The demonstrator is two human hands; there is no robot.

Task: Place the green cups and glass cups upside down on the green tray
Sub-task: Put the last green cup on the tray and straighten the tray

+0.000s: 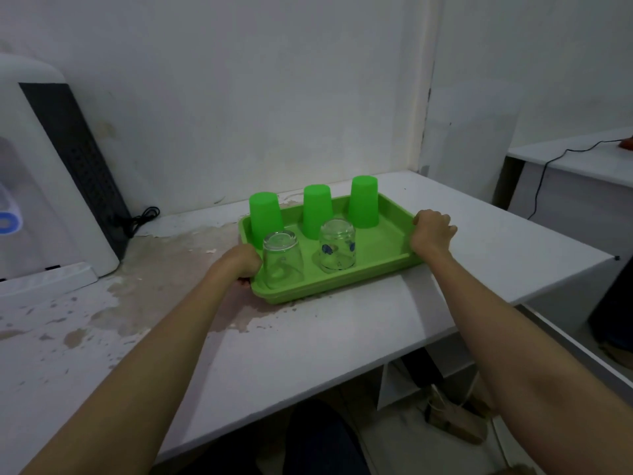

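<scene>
Tray: green tray [383, 250] on the white surface [308, 344], long axis running 8 to 2 o'clock.
Green cups: three [265, 217] [318, 211] [364, 201] upside down along the far side.
Glass cups: plain one [283, 259] and blue-printed one [337, 245], both mouth-down in front.
Left hand [241, 261]: fingers curled onto the tray's 9 o'clock rim.
Right hand [432, 231]: fingers clamped on the 3 o'clock rim.

Bare tabletop [462, 234] right of tray [383, 248]; water dispenser [51, 166] blocks far left
</scene>
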